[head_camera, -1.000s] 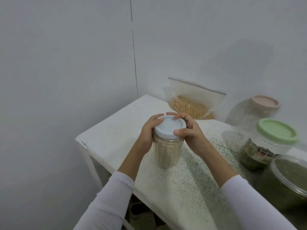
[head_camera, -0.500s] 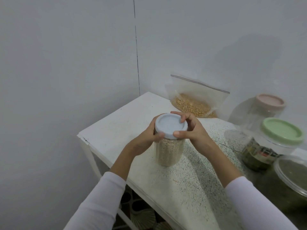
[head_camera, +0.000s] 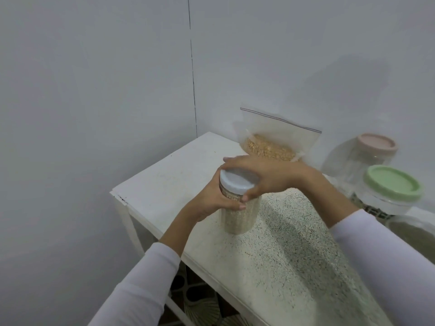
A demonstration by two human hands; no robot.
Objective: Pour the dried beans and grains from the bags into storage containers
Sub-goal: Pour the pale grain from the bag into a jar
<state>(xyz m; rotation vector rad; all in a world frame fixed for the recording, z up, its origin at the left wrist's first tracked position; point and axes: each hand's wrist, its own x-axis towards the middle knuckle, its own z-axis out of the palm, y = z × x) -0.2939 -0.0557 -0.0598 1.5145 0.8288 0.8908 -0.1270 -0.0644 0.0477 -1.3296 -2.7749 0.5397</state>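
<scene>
Head view: on the white table (head_camera: 164, 182), the left hand (head_camera: 211, 201) gripped the side of the jar (head_camera: 237, 217) of pale grain, fingers curled around it. The right hand (head_camera: 266, 177) lay over the white lid (head_camera: 235, 182), fingers bent around its rim and hiding part of it. Behind stood a bag (head_camera: 277, 137) of grain, leaning on the wall. At right were a pink-lidded jar (head_camera: 367, 156), then a green-lidded jar (head_camera: 390, 194).

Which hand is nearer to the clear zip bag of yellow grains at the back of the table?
Right. The right hand grips the white lid of the grain jar, just in front of the zip bag. The left hand holds the jar's body, farther from it.
</scene>
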